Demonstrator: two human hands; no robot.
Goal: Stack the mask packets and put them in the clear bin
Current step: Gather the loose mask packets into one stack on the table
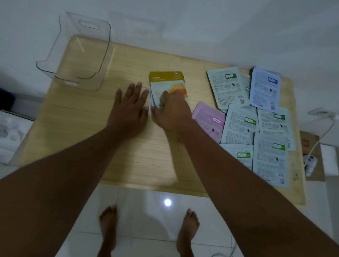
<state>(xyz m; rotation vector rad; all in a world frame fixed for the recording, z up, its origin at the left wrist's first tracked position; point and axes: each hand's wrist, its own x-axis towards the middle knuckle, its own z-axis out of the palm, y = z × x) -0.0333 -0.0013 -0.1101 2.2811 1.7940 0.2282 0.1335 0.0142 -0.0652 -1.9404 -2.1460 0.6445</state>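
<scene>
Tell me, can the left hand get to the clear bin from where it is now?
Probably yes. The left hand lies flat on the table, with only bare wood between it and the bin.

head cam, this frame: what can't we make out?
- Stack size under the honey packet: the right hand covers its lower half; only a bluish edge shows beneath.
- Back-label print on the face-down packets: too small and blurred.
- Overlapped packets at the right: partly hidden by neighbours, so count uncertain.
- Clear bin: its near wall blends into the table.
</scene>
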